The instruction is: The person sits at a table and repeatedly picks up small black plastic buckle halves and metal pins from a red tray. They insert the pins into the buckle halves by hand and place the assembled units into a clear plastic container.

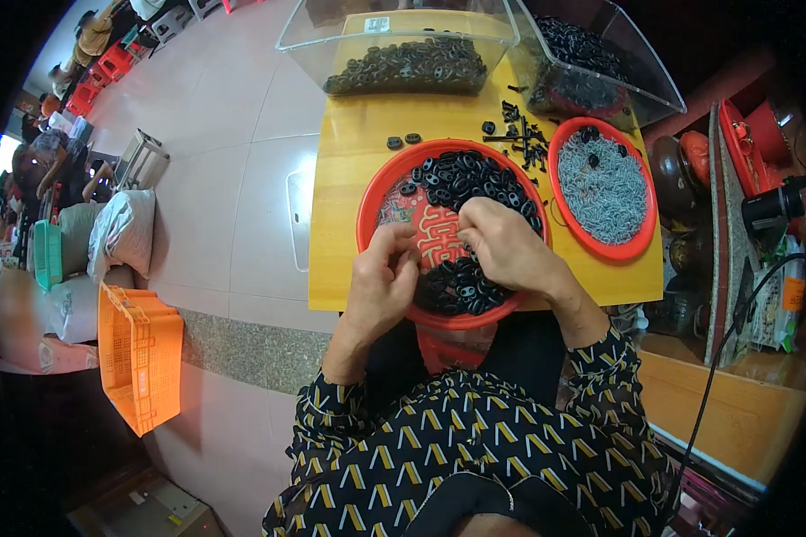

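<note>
The small black oval pieces (475, 174) lay in the round red tray (364, 219) near the centre of the frame, one heap along its upper right and another at its lower edge. They looked smooth and dark, many with two holes, overlapping at mixed angles; part of the tray's red patterned bottom showed between the heaps, with a few thin silvery bits at its left.

The step in hand seemed to be fine fingertip work on single pieces above the tray. The left hand (383, 282) was curled at the tray's left side, thumb and fingertips drawn close together; the right hand (509, 246) was bent inward over its right side, fingers folded. Whether either pinched a piece could not be told. The next move appeared to call for a light, precise grip and a steady alignment of both hands.

Beyond, at right, an oval red tray (622, 254) held silvery screw-like parts (600, 201) with a few black pieces on top. Black bolt-like parts (530, 143) lay on the yellow table (338, 179), and two clear bins (309, 40) of dark pieces stood along the top.
</note>
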Available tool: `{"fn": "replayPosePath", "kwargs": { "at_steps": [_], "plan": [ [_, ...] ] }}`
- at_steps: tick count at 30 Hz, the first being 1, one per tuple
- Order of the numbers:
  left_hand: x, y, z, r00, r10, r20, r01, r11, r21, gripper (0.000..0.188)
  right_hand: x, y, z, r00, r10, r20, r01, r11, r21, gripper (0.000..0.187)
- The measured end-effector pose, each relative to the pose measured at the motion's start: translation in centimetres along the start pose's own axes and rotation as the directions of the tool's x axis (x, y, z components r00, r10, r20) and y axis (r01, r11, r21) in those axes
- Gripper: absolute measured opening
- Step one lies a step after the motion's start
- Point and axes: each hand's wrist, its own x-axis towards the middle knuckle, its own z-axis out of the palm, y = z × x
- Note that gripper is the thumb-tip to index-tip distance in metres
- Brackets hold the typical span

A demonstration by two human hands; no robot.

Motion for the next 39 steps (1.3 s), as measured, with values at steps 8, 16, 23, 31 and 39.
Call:
{"fn": "replayPosePath", "kwargs": {
  "at_steps": [8,16,23,31,39],
  "plan": [
    [-0.8,0.6,0.0,0.985,-0.147,0.087,0.171,0.865,-0.472,0.01,-1.6,-1.3,-0.7,0.874,0.394,0.285,-0.398,0.243,0.884,0.013],
    [-1.1,0.4,0.7,0.967,-0.22,0.13,0.246,0.664,-0.706,0.008,-2.8,-1.8,0.6,0.873,0.439,0.212,-0.355,0.275,0.893,0.012],
    [-1.4,-0.1,1.1,0.961,-0.213,0.175,0.27,0.601,-0.752,0.008,-3.1,-3.5,1.4,0.87,0.472,0.144,-0.36,0.409,0.839,0.013],
    [-1.9,0.4,1.7,0.942,-0.294,0.163,0.296,0.495,-0.817,0.008,-3.3,-5.8,2.0,0.842,0.535,0.068,-0.34,0.429,0.837,0.014],
    [-2.2,0.4,1.9,0.945,-0.287,0.159,0.289,0.498,-0.817,0.008,-3.3,-5.8,2.3,0.831,0.551,0.08,-0.379,0.454,0.807,0.012]
  ]
}}
